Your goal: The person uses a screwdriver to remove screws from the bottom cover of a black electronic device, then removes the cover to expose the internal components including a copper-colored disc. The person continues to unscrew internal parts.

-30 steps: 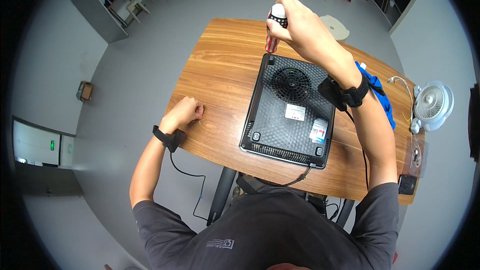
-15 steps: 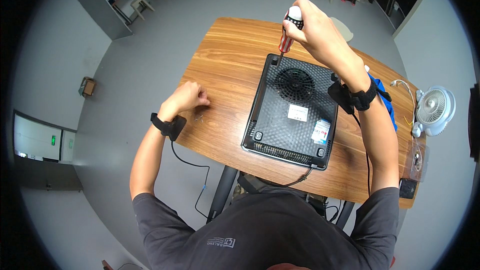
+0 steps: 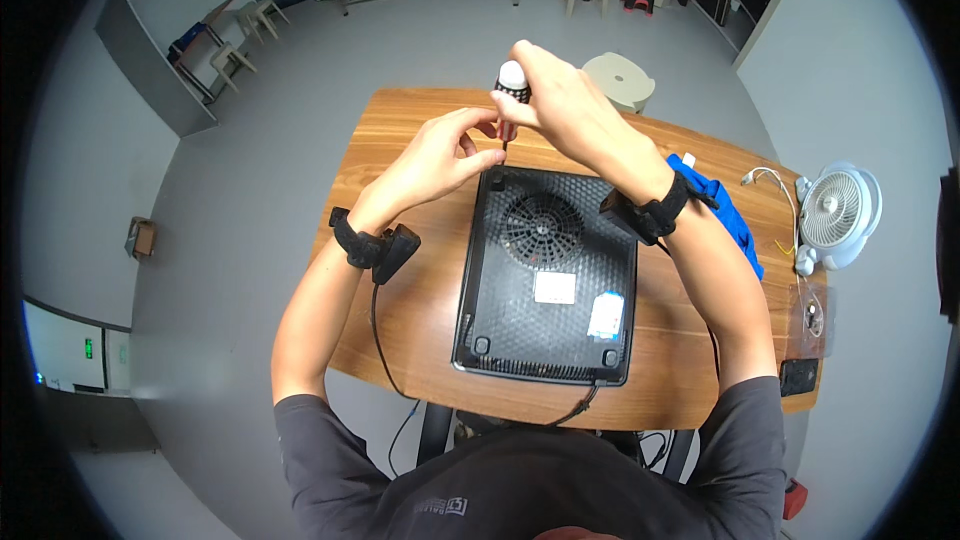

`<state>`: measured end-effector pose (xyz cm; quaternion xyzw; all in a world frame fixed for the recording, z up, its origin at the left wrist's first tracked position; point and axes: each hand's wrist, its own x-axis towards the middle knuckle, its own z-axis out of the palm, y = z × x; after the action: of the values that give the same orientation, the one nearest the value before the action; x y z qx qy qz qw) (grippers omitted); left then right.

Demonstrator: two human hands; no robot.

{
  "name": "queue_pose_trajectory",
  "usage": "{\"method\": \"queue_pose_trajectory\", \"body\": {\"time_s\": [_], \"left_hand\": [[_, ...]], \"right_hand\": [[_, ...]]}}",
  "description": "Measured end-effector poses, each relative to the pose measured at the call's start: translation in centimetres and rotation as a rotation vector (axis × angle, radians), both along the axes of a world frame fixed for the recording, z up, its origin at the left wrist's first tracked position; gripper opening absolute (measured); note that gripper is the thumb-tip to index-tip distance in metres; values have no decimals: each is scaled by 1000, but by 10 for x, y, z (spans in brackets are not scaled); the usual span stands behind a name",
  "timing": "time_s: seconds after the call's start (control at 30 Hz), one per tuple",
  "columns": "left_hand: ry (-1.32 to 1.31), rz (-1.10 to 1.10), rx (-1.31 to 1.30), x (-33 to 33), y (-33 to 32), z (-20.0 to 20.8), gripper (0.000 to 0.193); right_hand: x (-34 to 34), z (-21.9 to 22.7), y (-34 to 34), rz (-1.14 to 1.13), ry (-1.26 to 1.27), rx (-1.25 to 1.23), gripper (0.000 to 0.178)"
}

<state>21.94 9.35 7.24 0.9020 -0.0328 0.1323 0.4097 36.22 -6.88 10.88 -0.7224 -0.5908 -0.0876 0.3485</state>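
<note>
A black induction cooker (image 3: 500, 330) lies bottom up on the wooden table, its round fan grille (image 3: 541, 229) toward the far side. My right hand (image 3: 560, 105) is closed around the handle of a screwdriver (image 3: 508, 128) with a white cap and red-striped grip. The screwdriver stands almost upright at the cooker's far left corner. My left hand (image 3: 440, 155) is bent in beside its thin shaft, thumb and fingers curled close to the lower end. Whatever lies between those fingertips is hidden or too small to make out.
Blue cloth (image 3: 722, 210) lies on the table's right side, partly behind my right forearm. Farther right are a white fan (image 3: 838, 215), a clear plastic container (image 3: 812, 320) and a black box (image 3: 798, 376). The cooker's cord (image 3: 585, 402) runs off the near edge. A stool (image 3: 620, 80) stands beyond the table.
My left hand has come from the table's left side to the screwdriver's lower end. The right hand still holds the screwdriver at the far left corner. The whole view has shifted.
</note>
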Motion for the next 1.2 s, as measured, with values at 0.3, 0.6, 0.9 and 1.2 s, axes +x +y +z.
{"method": "queue_pose_trajectory", "body": {"time_s": [0.3,0.6,0.9,1.2], "left_hand": [[-25,121,30,46,39,-38,27],[29,111,32,44,55,-57,25],[11,75,33,41,55,-57,27],[-31,71,-14,39,55,-59,27]], "right_hand": [[28,-35,45,41,42,-118,41],[30,-50,58,110,68,-228,38],[30,-58,57,116,87,-187,38],[28,-54,56,118,56,-182,36]]}}
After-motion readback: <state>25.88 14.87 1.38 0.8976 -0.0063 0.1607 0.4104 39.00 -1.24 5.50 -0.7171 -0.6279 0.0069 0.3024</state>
